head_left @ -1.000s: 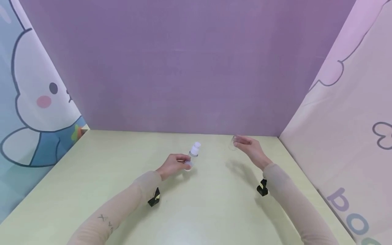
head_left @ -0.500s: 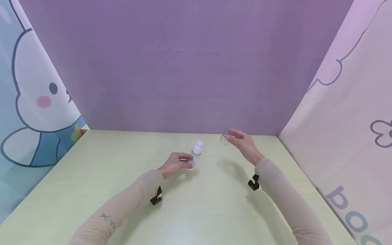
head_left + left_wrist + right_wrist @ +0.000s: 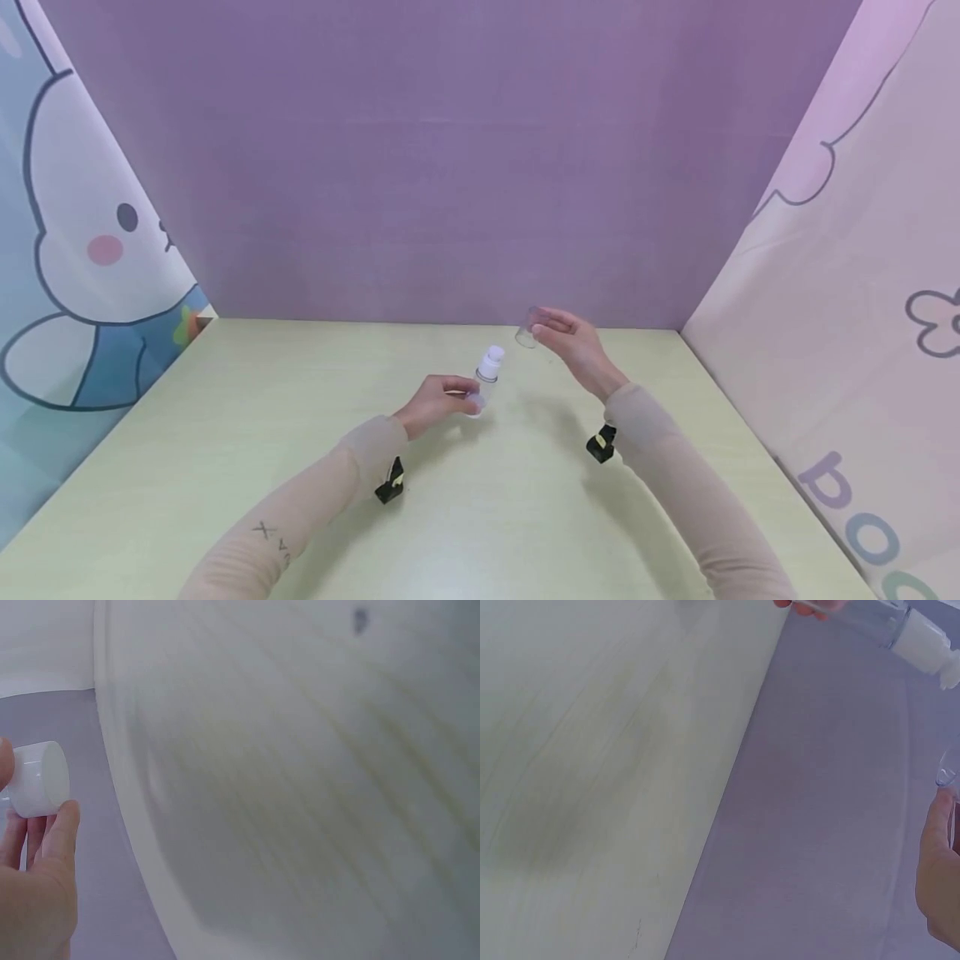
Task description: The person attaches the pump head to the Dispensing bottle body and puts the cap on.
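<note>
In the head view my left hand (image 3: 437, 404) grips the lower part of a small clear pump bottle (image 3: 486, 385), held tilted above the table. Its white pump top (image 3: 491, 362) leans up and to the right. The left wrist view shows the bottle's white base (image 3: 41, 778) between thumb and fingers. My right hand (image 3: 576, 348) pinches a clear cap (image 3: 527, 332), whose wide rim points down and left, above and right of the pump top. Cap and pump top are apart. In the right wrist view only an edge of the cap (image 3: 949, 771) shows, by the fingers.
A pale yellow-green table (image 3: 300, 367) lies beneath both hands. Behind it rises a purple panel (image 3: 450, 167). Printed cloths stand at the left (image 3: 82, 208) and at the right (image 3: 840, 292).
My right hand has carried the cap left, toward the pump top, and slightly up. The left hand, still gripping the bottle, has shifted a little to the right.
</note>
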Demonstrator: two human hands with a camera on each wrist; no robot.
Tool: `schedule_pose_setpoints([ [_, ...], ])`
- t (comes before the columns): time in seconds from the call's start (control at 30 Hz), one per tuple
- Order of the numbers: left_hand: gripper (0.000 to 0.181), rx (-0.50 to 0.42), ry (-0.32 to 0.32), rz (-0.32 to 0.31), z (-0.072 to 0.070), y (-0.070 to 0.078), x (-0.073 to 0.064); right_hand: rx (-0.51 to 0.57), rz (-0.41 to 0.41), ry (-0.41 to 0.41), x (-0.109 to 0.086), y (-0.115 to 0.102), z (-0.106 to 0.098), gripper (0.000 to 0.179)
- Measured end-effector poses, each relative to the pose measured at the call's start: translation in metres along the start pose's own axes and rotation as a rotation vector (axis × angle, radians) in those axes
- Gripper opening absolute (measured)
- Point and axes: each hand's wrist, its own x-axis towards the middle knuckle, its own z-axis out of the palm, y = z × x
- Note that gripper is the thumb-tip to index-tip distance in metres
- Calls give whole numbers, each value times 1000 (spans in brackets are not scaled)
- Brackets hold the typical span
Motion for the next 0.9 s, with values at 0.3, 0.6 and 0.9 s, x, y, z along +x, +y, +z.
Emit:
schedule_pose_setpoints([
  [0.3,39,18,11,0,1,3,-3,-1,-10,-34,0,-6,17,53],
  [0.6,38,20,17,7,4,5,-5,-9,-25,-72,0,-4,25,48],
  [0.9,39,5,-9,-2,4,3,-2,-15,-26,-124,-2,0,28,49],
])
